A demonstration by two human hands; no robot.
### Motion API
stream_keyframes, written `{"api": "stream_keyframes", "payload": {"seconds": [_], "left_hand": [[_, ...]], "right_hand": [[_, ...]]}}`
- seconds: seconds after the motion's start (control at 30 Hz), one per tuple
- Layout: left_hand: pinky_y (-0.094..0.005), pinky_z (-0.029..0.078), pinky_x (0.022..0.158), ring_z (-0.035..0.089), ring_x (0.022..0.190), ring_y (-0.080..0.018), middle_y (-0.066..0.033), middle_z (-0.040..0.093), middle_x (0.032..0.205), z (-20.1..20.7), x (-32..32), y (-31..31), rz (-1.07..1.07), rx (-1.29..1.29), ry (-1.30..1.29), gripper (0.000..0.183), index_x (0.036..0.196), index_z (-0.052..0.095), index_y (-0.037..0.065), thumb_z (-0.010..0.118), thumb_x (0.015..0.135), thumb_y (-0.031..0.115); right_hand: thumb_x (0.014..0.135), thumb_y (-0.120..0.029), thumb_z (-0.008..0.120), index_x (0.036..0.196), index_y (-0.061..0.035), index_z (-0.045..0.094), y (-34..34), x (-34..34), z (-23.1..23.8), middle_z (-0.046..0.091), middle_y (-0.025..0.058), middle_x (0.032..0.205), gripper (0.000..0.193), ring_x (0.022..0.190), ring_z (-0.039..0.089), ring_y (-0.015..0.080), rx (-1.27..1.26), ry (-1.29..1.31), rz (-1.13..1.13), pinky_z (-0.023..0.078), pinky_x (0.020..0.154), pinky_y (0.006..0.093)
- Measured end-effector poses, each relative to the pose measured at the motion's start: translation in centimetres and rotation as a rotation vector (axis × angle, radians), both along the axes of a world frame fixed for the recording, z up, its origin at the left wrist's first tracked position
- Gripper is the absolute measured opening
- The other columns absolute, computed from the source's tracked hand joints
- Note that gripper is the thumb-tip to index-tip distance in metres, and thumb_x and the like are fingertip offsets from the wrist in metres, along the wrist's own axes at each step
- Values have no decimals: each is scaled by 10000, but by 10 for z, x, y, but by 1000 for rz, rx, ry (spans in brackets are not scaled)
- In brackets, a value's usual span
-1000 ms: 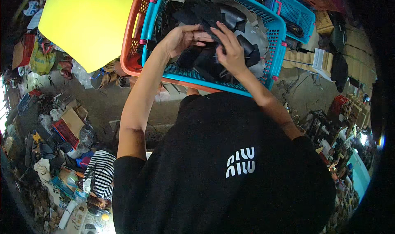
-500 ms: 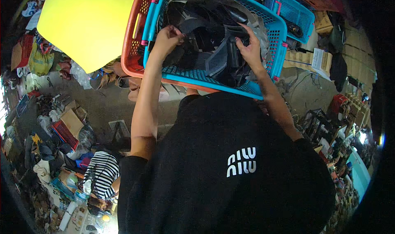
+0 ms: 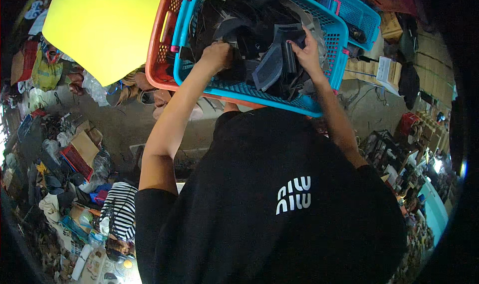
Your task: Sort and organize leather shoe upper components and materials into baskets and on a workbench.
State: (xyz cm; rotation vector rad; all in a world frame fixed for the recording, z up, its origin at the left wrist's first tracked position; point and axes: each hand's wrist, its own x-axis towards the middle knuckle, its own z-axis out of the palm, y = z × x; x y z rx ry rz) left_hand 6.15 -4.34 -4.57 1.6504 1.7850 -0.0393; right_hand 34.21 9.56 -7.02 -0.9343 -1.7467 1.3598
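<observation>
In front of me a blue plastic basket (image 3: 341, 59) holds a heap of dark, flat cut pieces (image 3: 249, 14), some black and some grey. My left hand (image 3: 218, 57) is closed, knuckles up, over the left part of the heap. Its fingertips are hidden, so what they grip cannot be seen. On the right side, my right hand (image 3: 309, 57) has its thumb against a bundle of black pieces (image 3: 288, 59), with the other fingers behind it. A grey-edged dark piece (image 3: 267, 72) lies beside that bundle.
An orange basket (image 3: 155, 69) sits beneath the blue one, showing at its left. A large yellow sheet (image 3: 100, 29) spreads to the left. A smaller blue basket (image 3: 361, 17) stands at the far right. Someone in a striped top (image 3: 119, 209) is at lower left, among piled goods.
My left hand has moved right and slightly nearer, from a pinch to a closed fist over the heap. My right hand has shifted slightly right, still at the black pieces.
</observation>
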Motion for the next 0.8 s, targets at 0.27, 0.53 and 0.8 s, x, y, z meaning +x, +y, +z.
{"api": "stream_keyframes", "payload": {"seconds": [0.27, 0.53, 0.8], "left_hand": [[-431, 500, 977, 582, 1228, -319, -180, 599, 1344, -27, -5, -2, 261, 39, -598, 549, 1396, 494, 27, 695, 917, 203], [-569, 459, 1016, 388, 1423, -395, -268, 374, 1543, 47, 18, 10, 540, -459, -910, 1169, 1557, 230, -18, 688, 783, 729], [-429, 246, 1213, 264, 1492, -417, -385, 236, 1567, 49, 25, 12, 357, -337, -656, 1559, 1502, 83, -218, 775, 573, 825]], "right_hand": [[910, -135, 737, 1219, 20, 616, 4, -10, 20, 714, 108, 1129, 366, 1030, 657, 188, 66, -164, 10, 493, 937, 334], [923, -299, 741, 1293, -8, 601, -6, -11, 23, 676, 151, 1229, 491, 1127, 630, 251, 47, -260, -12, 474, 983, 352], [664, -330, 928, 1557, -195, 361, -52, -12, 93, 312, 160, 1613, 1066, 1488, 297, 356, 165, -220, 288, 335, 1154, 535]]}}
